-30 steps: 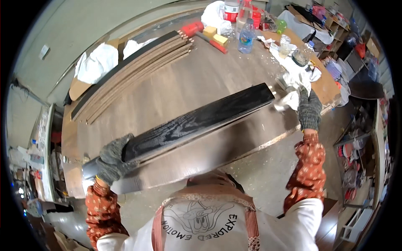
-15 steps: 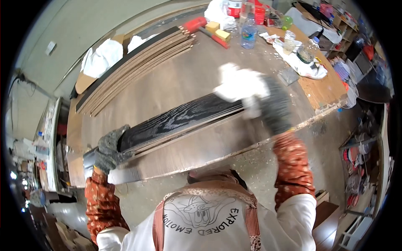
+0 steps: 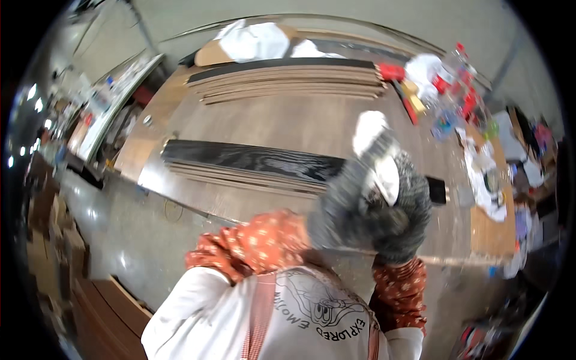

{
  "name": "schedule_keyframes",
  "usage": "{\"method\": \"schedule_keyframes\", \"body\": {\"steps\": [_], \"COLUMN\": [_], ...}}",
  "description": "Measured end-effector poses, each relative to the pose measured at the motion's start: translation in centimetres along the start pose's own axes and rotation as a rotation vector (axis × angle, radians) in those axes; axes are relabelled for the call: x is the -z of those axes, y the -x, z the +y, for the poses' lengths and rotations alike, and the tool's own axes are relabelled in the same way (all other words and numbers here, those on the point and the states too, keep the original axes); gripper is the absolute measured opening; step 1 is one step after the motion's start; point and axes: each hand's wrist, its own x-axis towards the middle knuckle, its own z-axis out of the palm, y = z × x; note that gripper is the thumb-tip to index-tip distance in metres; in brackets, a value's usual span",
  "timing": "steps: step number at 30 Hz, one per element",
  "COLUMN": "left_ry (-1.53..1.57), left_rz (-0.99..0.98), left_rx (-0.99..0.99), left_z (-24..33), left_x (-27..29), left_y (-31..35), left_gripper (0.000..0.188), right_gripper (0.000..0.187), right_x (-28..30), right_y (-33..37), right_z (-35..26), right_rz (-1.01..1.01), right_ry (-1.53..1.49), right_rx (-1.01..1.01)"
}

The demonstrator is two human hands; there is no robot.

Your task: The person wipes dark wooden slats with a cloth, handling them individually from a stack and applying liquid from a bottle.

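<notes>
Both hands wear grey knit gloves and meet over the right part of a black wood-grained plank (image 3: 252,159). A crumpled white cloth (image 3: 369,129) is bunched between them, some of it sticking out beyond the fingers. My left hand (image 3: 339,210) reaches across from the left, its fingers closed over the cloth. On the other side, my right hand (image 3: 411,207) is closed around it as well. Motion smears the gloves, so single fingers are hard to make out. The plank lies on top of several brown-edged ones, its right part hidden behind the hands.
Another stack of planks (image 3: 288,75) lies at the table's far side, white cloths (image 3: 255,42) behind it. A red-handled tool (image 3: 407,105), yellow blocks (image 3: 415,99) and a plastic bottle (image 3: 445,123) stand at the far right. The table's front edge (image 3: 198,210) runs close to my body.
My left hand has let go of the plank's left end and come over to the cloth in my right hand. The cloth has left the plank's surface. The view has turned leftward.
</notes>
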Motion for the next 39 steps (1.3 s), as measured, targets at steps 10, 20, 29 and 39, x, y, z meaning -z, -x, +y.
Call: {"method": "schedule_keyframes", "body": {"steps": [10,20,29,39], "left_ry": [-0.924,-1.257,-1.641,-1.0], "left_rz": [-0.045,-0.137,0.46,-0.161], "left_rx": [-0.014,0.155,0.367,0.075], "left_z": [-2.5,-1.1,5.6,-2.2], "left_x": [3.7,17.5,41.5,15.4], "left_y": [1.1,5.7,14.4,3.8], "left_gripper": [0.047,0.037,0.028,0.027], "right_gripper": [0.046,0.034,0.035,0.032], "right_x": [-2.4,-4.6,-5.0,-4.1], "right_y": [-0.5,-0.8,-1.4,-0.2], "right_z": [4.1,8.2,7.5,9.2], "right_rz": [-0.124,-0.271,-0.304,-0.269], "right_ry": [0.002,0.575,0.679,0.366], "right_rx": [-0.172,-0.07,-0.1,-0.2]}}
